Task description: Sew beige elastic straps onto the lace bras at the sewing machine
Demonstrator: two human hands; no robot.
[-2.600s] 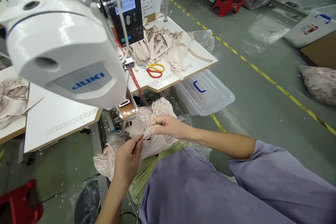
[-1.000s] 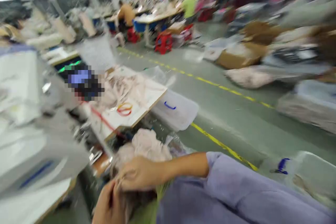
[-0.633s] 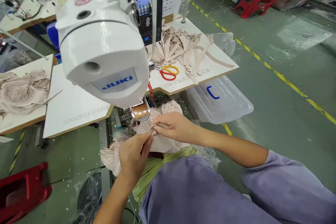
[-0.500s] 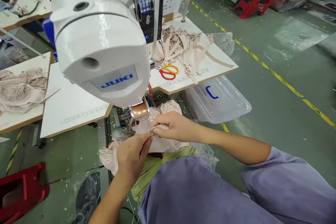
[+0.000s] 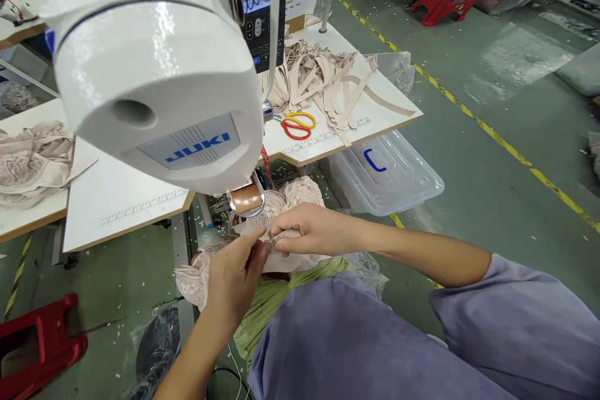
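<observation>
Both hands meet over my lap, below the sewing machine head (image 5: 187,100). A beige lace bra (image 5: 304,190) lies across my lap, with one lace cup to the left by my wrist and another near the machine. My left hand (image 5: 234,272) is closed, thumb and forefinger pinching an edge of the bra. Fingers curled, my right hand (image 5: 312,228) grips the same edge just to the right. A small ridged bit shows between the fingertips; its detail is too small to make out.
Scissors (image 5: 297,125) with red and yellow handles lie on the white table (image 5: 319,144), before a heap of beige straps (image 5: 323,75). More beige lace pieces (image 5: 32,165) are at left. A lidded clear plastic box (image 5: 398,175) stands below the table; red stools (image 5: 42,340) are on the floor.
The view has moved slightly closer to the machine head. My fingertips have shifted a little along the bra's edge, and my left forefinger is now raised more. Both hands still hold the bra.
</observation>
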